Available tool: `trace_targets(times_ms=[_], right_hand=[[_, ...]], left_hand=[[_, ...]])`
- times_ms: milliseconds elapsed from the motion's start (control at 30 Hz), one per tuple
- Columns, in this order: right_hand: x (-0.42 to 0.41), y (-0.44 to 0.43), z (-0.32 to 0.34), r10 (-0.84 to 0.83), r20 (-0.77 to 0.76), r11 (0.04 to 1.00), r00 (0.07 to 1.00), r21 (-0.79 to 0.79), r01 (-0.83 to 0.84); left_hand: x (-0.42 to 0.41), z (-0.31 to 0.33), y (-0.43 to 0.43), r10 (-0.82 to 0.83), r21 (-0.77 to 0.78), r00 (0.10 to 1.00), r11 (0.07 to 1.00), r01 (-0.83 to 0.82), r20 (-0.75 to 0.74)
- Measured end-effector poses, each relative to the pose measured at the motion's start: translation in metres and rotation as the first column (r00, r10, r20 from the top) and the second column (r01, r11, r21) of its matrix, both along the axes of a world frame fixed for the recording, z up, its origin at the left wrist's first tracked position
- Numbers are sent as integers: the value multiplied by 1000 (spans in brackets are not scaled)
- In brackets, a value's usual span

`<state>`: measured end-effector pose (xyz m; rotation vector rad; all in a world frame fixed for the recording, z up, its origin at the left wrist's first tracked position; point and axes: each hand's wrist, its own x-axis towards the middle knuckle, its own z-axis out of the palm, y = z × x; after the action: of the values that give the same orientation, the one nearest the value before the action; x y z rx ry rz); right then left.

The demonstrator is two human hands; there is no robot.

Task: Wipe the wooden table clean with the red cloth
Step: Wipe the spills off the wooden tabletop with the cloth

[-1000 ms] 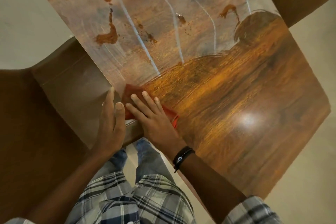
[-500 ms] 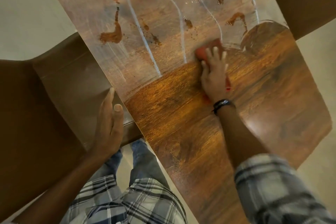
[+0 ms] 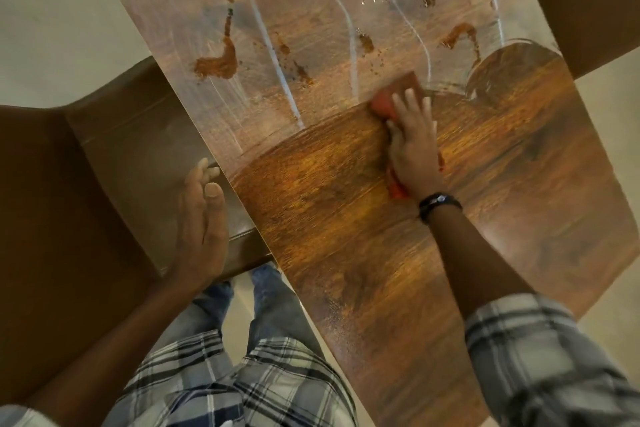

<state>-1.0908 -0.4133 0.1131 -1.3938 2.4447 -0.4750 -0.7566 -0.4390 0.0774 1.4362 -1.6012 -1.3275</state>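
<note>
**Wipe front at mid-table, far half not yet cleaned**

Chair (image 3: 104, 163) at left: brown, its seat tucked against the table edge. Left hand (image 3: 202, 218) rests flat on the seat edge, fingers extended and together, gripping nothing; it looks like a brace.

Wooden table (image 3: 346, 253) runs diagonally through the view. Near half: dark, glossy grain, reads as wiped. Far half: hazy pale film with thin white streaks (image 3: 273, 55) and several orange-brown spill patches (image 3: 221, 62), some with wet glints.

Right hand (image 3: 414, 146) lies palm down on the red cloth (image 3: 384, 104), fingers spread flat and pressing it onto the table, not curled around it. Cloth sits right at the boundary between clean and filmed surface; one corner pokes out ahead of the fingertips, another bit shows behind the palm near the dark wristband (image 3: 439, 203).

Risks (judgement):
- The thick patches may smear into longer trails if the cloth is dragged through them rather than folded to a fresh face.
- A loaded cloth may re-soil the finished near half on a return stroke.
- Flat-hand pressure alone could let the cloth bunch or slip out.

Writing or brands: none readable on cloth, table, wristband or plaid shirt (image 3: 554, 367).
</note>
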Motion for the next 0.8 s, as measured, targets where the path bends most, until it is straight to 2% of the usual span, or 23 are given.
trace_targets(times_ms=[67, 100, 233, 300, 367, 433, 500, 567, 633, 733, 800], right_hand=[[-21, -12, 3, -229, 58, 973, 972, 28, 228], [-17, -17, 5, -246, 71, 969, 967, 31, 244], [84, -8, -2, 125, 91, 992, 988, 8, -127], [139, 8, -3, 311, 91, 950, 946, -19, -311], [175, 26, -3, 500, 53, 865, 864, 2, -501], [169, 35, -2, 578, 23, 815, 816, 37, -579], [129, 33, -4, 479, 34, 877, 877, 3, -480], [69, 27, -5, 291, 48, 957, 955, -3, -291], [-4, 20, -3, 87, 43, 996, 995, 10, -88], [-92, 4, 5, -226, 65, 974, 972, 22, 225], [-101, -6, 7, -291, 61, 957, 955, 24, 290]], left_hand=[[-4, 4, 2, -20, 26, 1000, 999, 19, 6], [-5, 8, 2, -37, 14, 999, 999, 37, 29], [-7, 14, -3, -31, -80, 989, 996, 43, 146], [-13, 22, -9, -52, -154, 977, 984, 85, 207], [-21, 31, -15, -69, -193, 970, 974, 116, 235], [-27, 37, -21, -74, -213, 965, 968, 131, 253], [-36, 41, -27, -90, -255, 953, 952, 168, 291], [-46, 41, -33, -145, -242, 934, 943, 231, 327], [-63, 40, -38, -211, -213, 925, 934, 286, 315], [-92, 33, -46, -288, -248, 904, 895, 372, 315], [-114, 29, -54, -348, -266, 881, 859, 437, 321]])
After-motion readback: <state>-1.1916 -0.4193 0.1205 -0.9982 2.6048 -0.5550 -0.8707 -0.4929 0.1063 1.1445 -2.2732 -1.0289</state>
